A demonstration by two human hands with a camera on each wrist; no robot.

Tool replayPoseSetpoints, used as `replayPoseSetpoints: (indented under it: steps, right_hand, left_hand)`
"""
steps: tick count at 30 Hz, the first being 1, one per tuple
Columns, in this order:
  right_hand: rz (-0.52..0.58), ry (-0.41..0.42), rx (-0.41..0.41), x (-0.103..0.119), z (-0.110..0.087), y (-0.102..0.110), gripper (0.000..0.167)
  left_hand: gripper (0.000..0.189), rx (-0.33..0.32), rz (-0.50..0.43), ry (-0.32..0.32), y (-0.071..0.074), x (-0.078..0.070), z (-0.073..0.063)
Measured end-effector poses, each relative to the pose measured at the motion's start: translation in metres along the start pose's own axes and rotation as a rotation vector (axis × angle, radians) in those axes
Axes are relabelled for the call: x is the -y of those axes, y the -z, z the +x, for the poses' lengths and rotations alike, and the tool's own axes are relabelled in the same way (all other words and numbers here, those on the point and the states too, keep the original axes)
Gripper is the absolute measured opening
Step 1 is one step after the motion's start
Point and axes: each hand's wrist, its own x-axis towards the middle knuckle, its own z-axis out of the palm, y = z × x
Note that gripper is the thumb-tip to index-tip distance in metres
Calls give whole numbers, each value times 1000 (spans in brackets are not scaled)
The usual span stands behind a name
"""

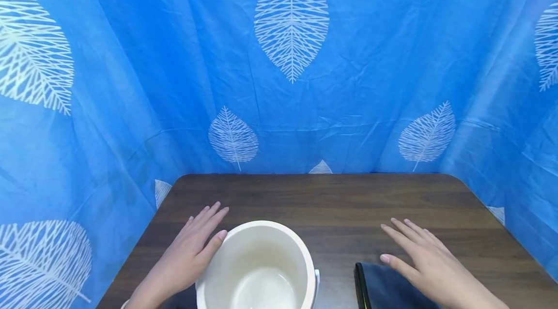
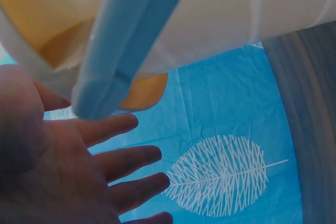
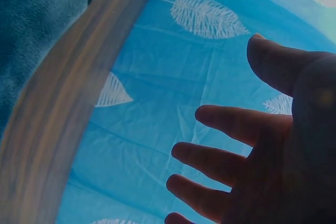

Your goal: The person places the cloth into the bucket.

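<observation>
A white bucket [image 1: 301,246] stands upright at the table's near side, its open top facing me and its inside bare. Beside its left rim is my left hand [image 1: 187,255], fingers straight, thumb tip right at the rim. In the left wrist view, the bucket's wall [image 2: 215,19] and a grey-blue handle bar [image 2: 134,40] pass above the spread fingers [image 2: 131,163]. My right hand [image 1: 429,263] hovers palm-down above a folded dark blue cloth [image 1: 388,287], holding nothing. Its fingers [image 3: 215,163] are spread in the right wrist view, with the fuzzy cloth [image 3: 39,30] at upper left.
The brown wooden table [image 1: 331,197] has rounded far corners. Blue curtains [image 1: 362,81] with white leaf prints surround it at the back and both sides. Something dark shows beneath the left forearm, mostly hidden by it and the bucket.
</observation>
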Motion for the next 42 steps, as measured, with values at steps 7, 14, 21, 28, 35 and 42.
replayPoseSetpoints:
  steps: [7,14,21,28,35,42]
  right_hand:
    - [19,4,-28,-6,-6,-9,61]
    - [54,-19,-12,-15,-13,-19,58]
    - [39,-72,92,-26,-16,-24,61]
    - [75,-134,186,-33,-19,-29,66]
    - [142,-208,278,-37,-23,-33,72]
    - [189,-204,277,-44,-28,-40,73]
  left_hand:
    - [49,23,-72,15,-1,0,0]
    - [51,56,-138,41,-3,4,-2]
    - [54,64,-158,81,-3,6,-3]
    - [54,61,-159,76,-4,6,-5]
    - [54,85,-191,99,-8,5,-5]
    - [55,116,-212,135,-8,5,-7]
